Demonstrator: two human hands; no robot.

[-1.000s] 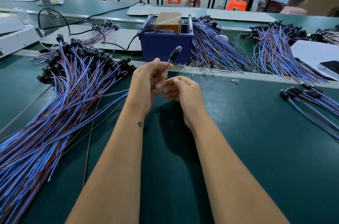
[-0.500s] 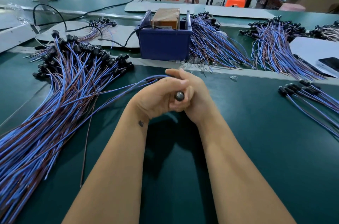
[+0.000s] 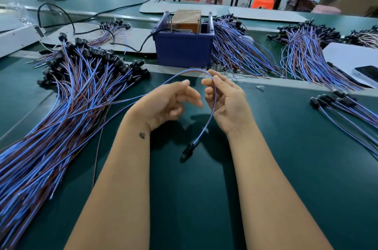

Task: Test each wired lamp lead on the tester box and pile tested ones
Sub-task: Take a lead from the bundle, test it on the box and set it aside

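we're now pinching the lead point(image 3: 212, 104) in our right hand point(image 3: 226, 102), left hand point(image 3: 169, 102) just released and relaxed; lamp end now dangling, testing next.

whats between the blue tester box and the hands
In the head view, a pale strip edging the green table runs between the blue plastic tester box and the hands, with the held blue-and-brown lead arching just before it.

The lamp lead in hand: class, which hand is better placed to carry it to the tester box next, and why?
Probably the right hand: it already pinches the lamp lead just below the tester box. The left hand holds nothing.
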